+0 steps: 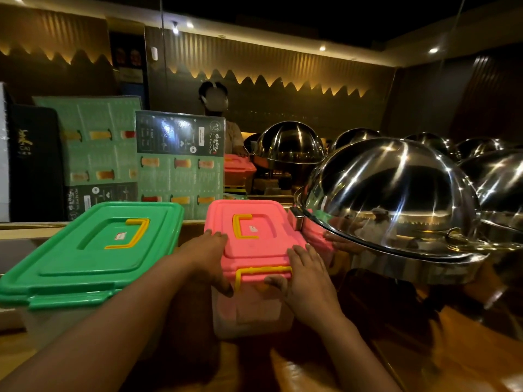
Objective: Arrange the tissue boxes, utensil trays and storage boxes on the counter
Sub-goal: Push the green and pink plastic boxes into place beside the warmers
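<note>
— Both hands are on the pink-lidded storage box (pixel 252 244), aren't they?

— Yes. The left hand (pixel 208 257) grips its left front corner, fingers spread over the lid edge and thumb down the clear side wall. The right hand (pixel 305 274) lies flat on the right front part of the lid, thumb hooked under the rim by the yellow latch (pixel 261 270).

— And what's around them?

— Just left of the left hand stands a larger green-lidded storage box (pixel 90 250) on the same wooden counter (pixel 467 335). Close to the right of the right hand sits a steel dome cover (pixel 396 199), nearly touching the pink box. Beyond the hands, menu boards (pixel 181 162) stand upright, and farther back another pink box (pixel 239 165) rests under another person's hand.
</note>
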A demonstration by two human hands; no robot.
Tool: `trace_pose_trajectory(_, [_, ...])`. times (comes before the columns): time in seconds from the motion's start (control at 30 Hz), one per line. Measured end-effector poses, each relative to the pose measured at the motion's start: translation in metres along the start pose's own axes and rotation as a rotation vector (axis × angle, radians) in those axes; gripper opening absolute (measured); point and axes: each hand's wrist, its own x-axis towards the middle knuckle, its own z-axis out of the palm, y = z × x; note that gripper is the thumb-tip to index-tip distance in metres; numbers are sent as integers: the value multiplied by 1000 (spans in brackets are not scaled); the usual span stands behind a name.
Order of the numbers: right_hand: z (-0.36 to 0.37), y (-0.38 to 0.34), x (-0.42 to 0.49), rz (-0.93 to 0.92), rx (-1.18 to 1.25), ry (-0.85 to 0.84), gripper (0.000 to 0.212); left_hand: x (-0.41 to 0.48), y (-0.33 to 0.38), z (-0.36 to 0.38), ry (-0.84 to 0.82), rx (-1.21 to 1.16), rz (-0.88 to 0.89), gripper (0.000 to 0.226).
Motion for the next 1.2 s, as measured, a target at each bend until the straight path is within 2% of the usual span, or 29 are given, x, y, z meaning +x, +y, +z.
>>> trace_pose_trajectory(0.07, [3, 1, 10, -2, -2, -9, 97, 9, -3, 0, 10, -12, -2, 126])
trace_pose_trajectory(0.27, [17, 6, 39, -18, -15, 5, 119, 35, -13, 2, 30, -82, -20, 132])
trace_pose_trajectory(0.37, [21, 6, 49, -33, -29, 19, 120, 45, -18, 3, 49, -99, -10, 131])
trace_pose_trajectory(0.47, [21, 5, 57, -29, -37, -1, 110, 53, -22, 6, 68, -129, -19, 128])
trace_pose_trajectory(0.57, [25, 5, 64, -16, -32, 1, 102, 58, -25, 10, 104, -133, -7, 116])
trace_pose_trajectory(0.67, [29, 4, 69, -7, -44, 6, 100, 61, -26, 13, 141, -99, -8, 104])
trace_pose_trajectory(0.73, [31, 2, 71, 11, -52, 22, 91, 60, -26, 14, 166, -39, -6, 98])
trace_pose_trajectory(0.9, [33, -5, 70, 59, -48, 51, 74, 38, -31, 14, 196, 70, 17, 102])
trace_pose_trajectory(1.0, [30, -13, 68, 109, -82, 31, 68, 8, -46, 3, 208, -67, 50, 102])
trace_pose_trajectory(1.1, [24, -38, 59, 135, -167, 59, 61, -29, -67, -18, 315, -217, 125, 69])
trace_pose_trajectory(1.13, [22, -52, 54, 131, -145, 94, 60, -41, -75, -26, 360, -276, 139, 61])
trace_pose_trajectory(1.2, [24, -84, 42, 83, 15, 197, 52, -63, -97, -40, 421, -348, 131, 64])
